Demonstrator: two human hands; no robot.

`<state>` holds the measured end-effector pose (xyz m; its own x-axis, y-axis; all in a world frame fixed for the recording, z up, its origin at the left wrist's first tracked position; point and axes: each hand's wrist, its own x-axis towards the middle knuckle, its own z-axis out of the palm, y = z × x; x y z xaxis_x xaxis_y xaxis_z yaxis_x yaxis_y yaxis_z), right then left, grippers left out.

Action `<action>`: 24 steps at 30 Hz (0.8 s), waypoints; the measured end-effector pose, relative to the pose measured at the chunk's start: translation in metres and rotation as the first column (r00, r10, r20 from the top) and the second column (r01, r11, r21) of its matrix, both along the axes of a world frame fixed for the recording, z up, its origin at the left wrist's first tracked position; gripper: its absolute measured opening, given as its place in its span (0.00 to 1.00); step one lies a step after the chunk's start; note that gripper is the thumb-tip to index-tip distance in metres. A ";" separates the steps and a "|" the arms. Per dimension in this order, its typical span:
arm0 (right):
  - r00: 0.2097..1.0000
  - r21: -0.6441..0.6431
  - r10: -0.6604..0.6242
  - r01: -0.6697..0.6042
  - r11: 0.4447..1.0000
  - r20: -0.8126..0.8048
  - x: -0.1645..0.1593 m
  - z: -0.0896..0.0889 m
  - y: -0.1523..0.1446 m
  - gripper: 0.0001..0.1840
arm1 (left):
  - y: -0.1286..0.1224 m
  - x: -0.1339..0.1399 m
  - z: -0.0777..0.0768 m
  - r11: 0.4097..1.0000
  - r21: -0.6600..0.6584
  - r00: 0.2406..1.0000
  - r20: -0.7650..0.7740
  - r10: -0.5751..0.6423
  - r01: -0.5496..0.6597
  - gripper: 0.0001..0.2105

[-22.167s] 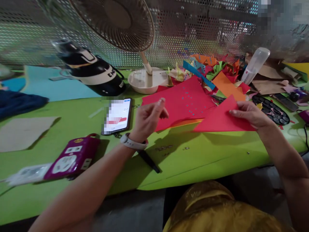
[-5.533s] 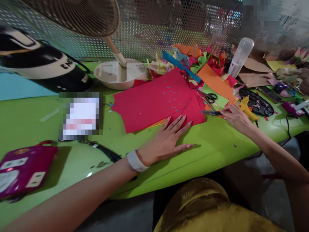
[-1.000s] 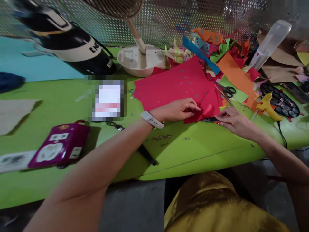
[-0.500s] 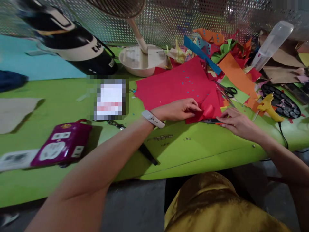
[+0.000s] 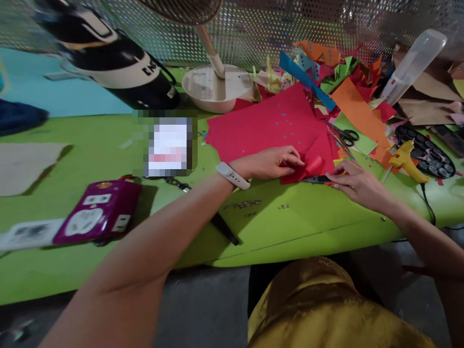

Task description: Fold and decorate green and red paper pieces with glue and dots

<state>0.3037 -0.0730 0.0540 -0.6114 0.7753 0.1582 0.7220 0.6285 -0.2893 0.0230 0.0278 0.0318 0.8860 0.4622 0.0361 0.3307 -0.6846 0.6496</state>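
Note:
My left hand (image 5: 282, 162), with a pale watch band (image 5: 233, 176) at the wrist, rests with curled fingers at the edge of a small folded piece of red paper (image 5: 313, 165). Part of that piece curls up beside the fingertips. At its right end, my right hand (image 5: 353, 182) pinches a utility knife (image 5: 319, 179) with a dark body, its silver end pointing left along the paper's near edge. My fingers cover the knife's rear. A large red sheet (image 5: 253, 128) dotted with small blue bits lies behind both hands.
Behind are a fan base (image 5: 217, 89), a black bottle (image 5: 134, 77) and colourful paper scraps (image 5: 326, 65). Black-handled scissors (image 5: 350, 137), a yellow glue gun (image 5: 406, 162) and a black palette (image 5: 433, 157) lie right. A purple power strip (image 5: 97, 212) and a blurred-out phone (image 5: 168, 145) lie left.
The whole view has shifted slightly to the right and up. Both hands keep nearly the same places on the paper and the knife.

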 end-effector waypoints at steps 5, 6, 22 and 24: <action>1.000 0.020 -0.009 0.009 1.000 -0.028 -0.002 -0.006 -0.001 0.18 | -0.001 0.000 0.002 1.000 -0.011 1.000 -0.015 0.016 -0.016 0.13; 0.999 0.009 -0.001 0.001 1.000 -0.037 -0.002 -0.005 -0.001 0.18 | -0.001 0.000 0.002 1.000 -0.010 1.000 -0.016 0.017 -0.017 0.13; 0.999 -0.042 -0.008 0.006 0.999 -0.039 -0.003 -0.005 0.000 0.17 | -0.005 -0.004 0.015 0.999 0.030 0.999 -0.030 -0.032 0.033 0.15; 0.999 -0.032 -0.019 0.018 0.999 -0.030 -0.002 -0.004 -0.001 0.17 | -0.008 -0.006 0.022 0.999 0.045 0.998 -0.055 -0.018 0.021 0.15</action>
